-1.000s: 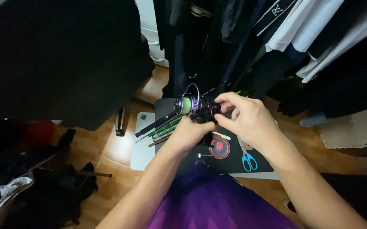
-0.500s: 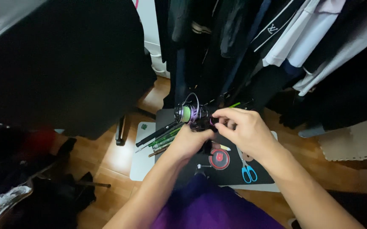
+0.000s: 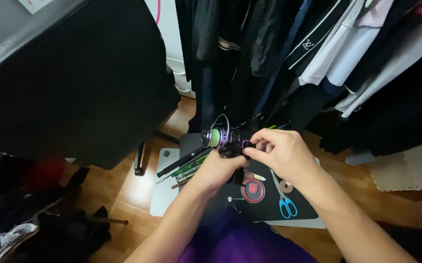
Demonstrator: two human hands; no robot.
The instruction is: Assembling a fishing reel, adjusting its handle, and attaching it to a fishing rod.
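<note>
A black and purple fishing reel [image 3: 224,138] with green line on its spool is held above a dark mat [image 3: 269,202]. My left hand [image 3: 218,170] grips the reel from below. My right hand [image 3: 281,153] pinches the reel's right side with its fingertips. Several rod sections and tools [image 3: 184,163] lie on the mat's left edge, just under the reel.
Blue-handled scissors [image 3: 285,204] and a round red and black spool [image 3: 253,190] lie on the mat. A white board [image 3: 164,195] sits under it on the wooden floor. Hanging clothes [image 3: 318,53] fill the back, a black chair back [image 3: 74,83] stands left, dark clutter [image 3: 40,219] lower left.
The view has tilted upward, so hands and reel sit slightly lower in the frame. My right fingers have shifted a little on the reel's side. Both hands keep hold of the reel.
</note>
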